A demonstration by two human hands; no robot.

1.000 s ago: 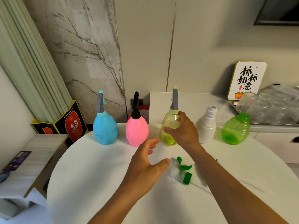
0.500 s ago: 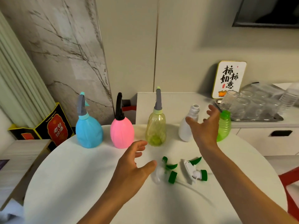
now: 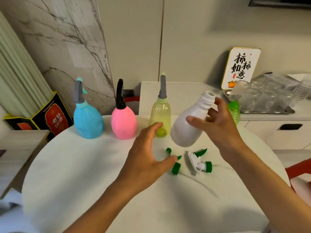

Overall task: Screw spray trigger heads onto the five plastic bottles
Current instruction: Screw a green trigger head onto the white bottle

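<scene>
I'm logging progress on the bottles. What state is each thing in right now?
Blue bottle: capped, upright.
Pink bottle: capped, upright.
Yellow bottle: capped, upright.
White bottle: uncapped, tilted, lifted off the table.
Green bottle: upright, mostly hidden.
Two trigger heads: lying loose on the table.
Right hand: holds the white bottle.
Left hand: open, holds nothing.

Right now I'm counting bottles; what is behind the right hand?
Behind the right hand stands a green bottle; only its cap and one ribbed side show, the rest is covered.
</scene>
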